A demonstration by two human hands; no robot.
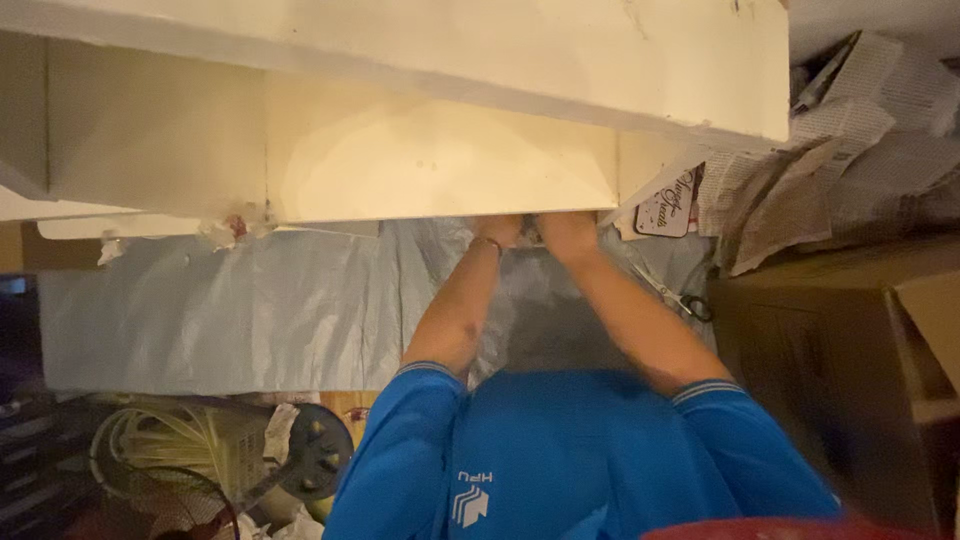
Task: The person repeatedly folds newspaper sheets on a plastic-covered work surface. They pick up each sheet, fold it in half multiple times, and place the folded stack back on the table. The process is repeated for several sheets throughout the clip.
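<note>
1. We see a big cream-white shelf (420, 60) across the top of the view, its lit underside facing us.
2. Below it a wide grey plastic sheet (220, 310) covers the surface, running from the left side to under our arms.
3. A dark brown cardboard box (850, 370) stands at right, well apart from the hands.
4. Crumpled newspaper (800, 190) is piled above the box, beside the shelf end.
5. A fan (200, 470) with a loose motor disc lies at bottom left.
6. Our blue sleeves fill the lower middle; both forearms reach up to the shelf edge.
7. Left hand (500, 230): at the shelf's lower edge, on the plastic sheet; fingers hidden, cannot tell the grip.
8. Right hand (567, 232): just beside the left hand, nearly touching, same spot; fingers hidden under the shelf, grip unclear.
9. A small printed card (668, 208) hangs just right of the right hand.
10. Scissors (685, 298) lie near the right forearm on the sheet.
</note>
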